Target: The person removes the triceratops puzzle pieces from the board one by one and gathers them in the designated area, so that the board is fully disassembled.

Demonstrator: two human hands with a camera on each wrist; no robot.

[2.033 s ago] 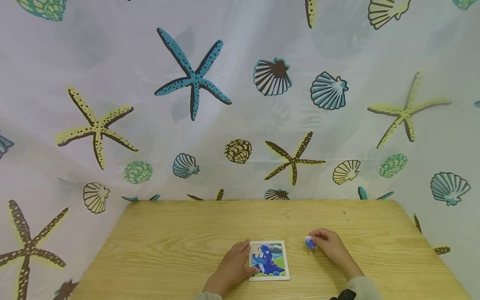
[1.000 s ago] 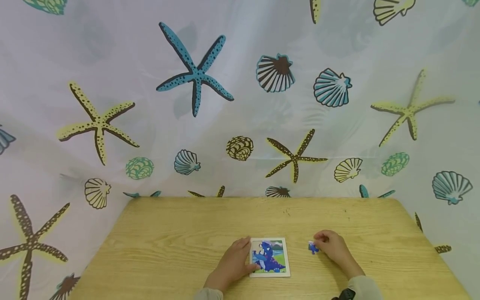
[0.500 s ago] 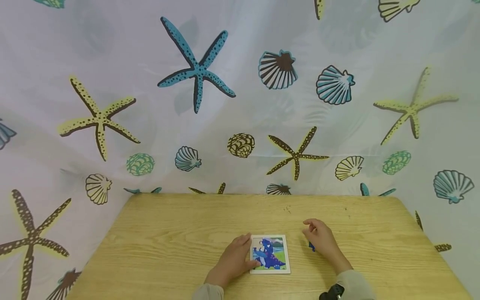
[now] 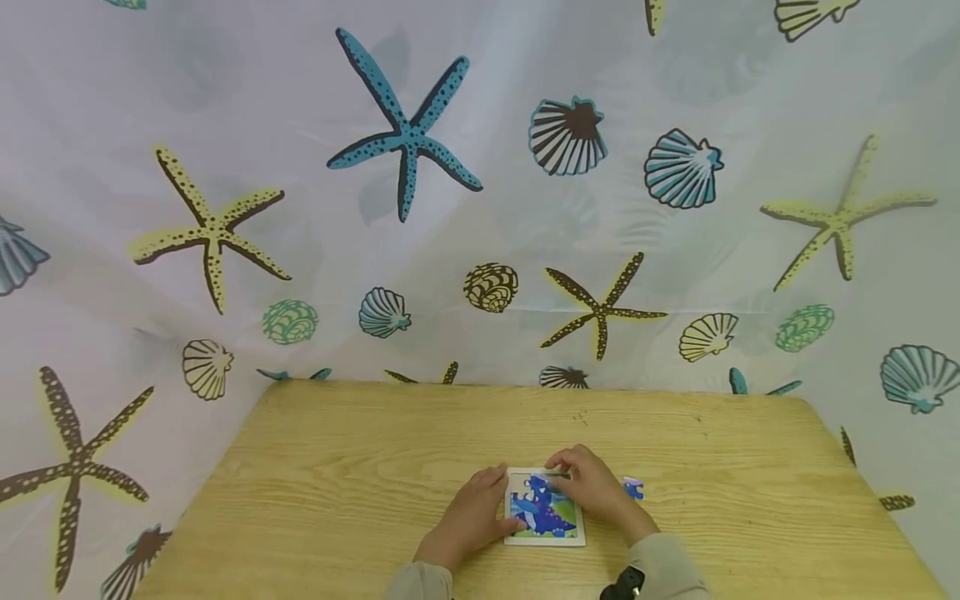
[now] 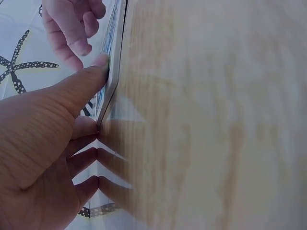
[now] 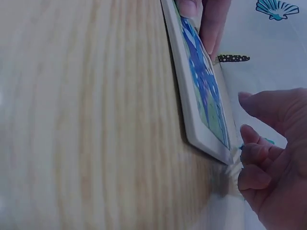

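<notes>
While right hand hovers, left hand holds puzzle.

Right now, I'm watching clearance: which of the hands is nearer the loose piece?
The right hand, beside the loose piece; the left hand is farther, across the puzzle.

I'm in pale beige, folks: left sleeve running to my left hand, right sleeve to my right hand, small black device at that cuff!
</notes>
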